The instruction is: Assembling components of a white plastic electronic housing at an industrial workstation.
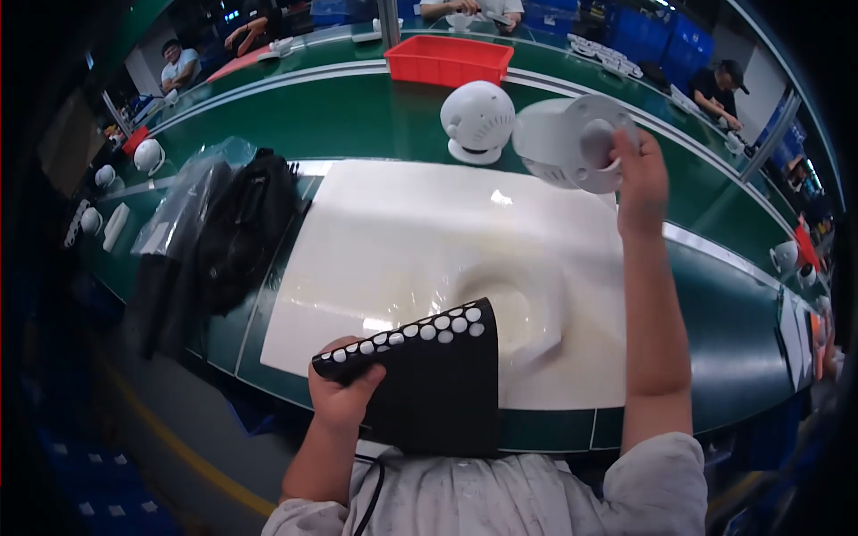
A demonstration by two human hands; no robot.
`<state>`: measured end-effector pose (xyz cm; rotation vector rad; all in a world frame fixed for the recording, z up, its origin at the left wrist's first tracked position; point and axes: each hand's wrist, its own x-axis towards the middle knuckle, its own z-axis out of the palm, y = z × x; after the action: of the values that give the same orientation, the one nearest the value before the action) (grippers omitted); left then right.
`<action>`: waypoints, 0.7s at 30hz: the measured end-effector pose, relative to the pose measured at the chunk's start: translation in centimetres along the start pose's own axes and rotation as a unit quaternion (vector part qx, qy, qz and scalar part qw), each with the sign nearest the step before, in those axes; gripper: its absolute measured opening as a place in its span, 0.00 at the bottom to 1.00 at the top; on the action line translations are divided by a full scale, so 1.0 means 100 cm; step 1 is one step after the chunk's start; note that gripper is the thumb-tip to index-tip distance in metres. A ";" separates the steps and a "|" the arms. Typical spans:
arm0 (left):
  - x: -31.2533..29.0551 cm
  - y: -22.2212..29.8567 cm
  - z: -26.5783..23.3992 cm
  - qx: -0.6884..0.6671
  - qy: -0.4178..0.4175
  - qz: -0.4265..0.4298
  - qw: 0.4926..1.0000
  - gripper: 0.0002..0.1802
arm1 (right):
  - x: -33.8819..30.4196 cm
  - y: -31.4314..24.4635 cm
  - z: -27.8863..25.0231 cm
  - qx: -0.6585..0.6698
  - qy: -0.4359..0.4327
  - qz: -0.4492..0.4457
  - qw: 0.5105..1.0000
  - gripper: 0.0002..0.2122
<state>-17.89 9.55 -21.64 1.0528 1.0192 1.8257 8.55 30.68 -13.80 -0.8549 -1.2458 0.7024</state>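
My left hand [344, 393] grips a black sheet [438, 384] by its upper left edge, low over the front of the table. Rows of round white dots [445, 336] run along the sheet's top edge. Raised at the right, my right hand [642, 183] holds a white rounded device [545, 143] by its flat round base, which is turned toward me. A similar white ball-shaped device [478, 116] stands upright on its foot just left of it. Under both hands lies a glossy white mat [384, 232] with a pale ring-shaped form [554, 313] on it, partly hidden by the sheet.
A red bin [447, 61] stands beyond the mat. At the left lie a black bag [250, 228] and a clear plastic bag [183, 196]. More white devices [148, 155] sit along the green conveyor [295, 112]. Several people work at the far side.
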 end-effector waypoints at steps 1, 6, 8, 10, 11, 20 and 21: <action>-0.004 0.004 0.004 -0.001 0.002 -0.005 1.000 0.10 | -0.009 -0.013 -0.006 0.092 -0.022 0.036 0.995 0.11; -0.023 0.037 0.034 0.105 -0.236 0.127 0.958 0.12 | -0.080 -0.062 -0.013 0.095 -0.132 0.111 0.980 0.11; -0.029 0.041 0.045 0.149 -0.259 0.130 0.945 0.12 | -0.101 -0.061 -0.011 0.060 -0.175 0.148 0.972 0.11; -0.034 0.039 0.050 0.167 -0.276 0.115 0.940 0.13 | -0.118 -0.044 -0.012 -0.021 -0.236 0.156 0.959 0.11; -0.037 0.039 0.050 0.170 -0.275 0.112 0.940 0.13 | -0.119 -0.047 -0.011 -0.018 -0.237 0.158 0.958 0.11; -0.049 0.032 0.049 0.155 -0.136 0.071 0.976 0.10 | -0.121 -0.078 -0.048 -0.041 -0.303 0.047 0.951 0.17; -0.050 0.033 0.050 0.154 -0.134 0.070 0.976 0.10 | -0.126 -0.086 -0.051 0.084 -0.354 0.045 0.930 0.19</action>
<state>-12.36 5.15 -18.40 1.5480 1.1069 1.6073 11.09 14.80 -13.35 -0.5226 -1.7562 1.2412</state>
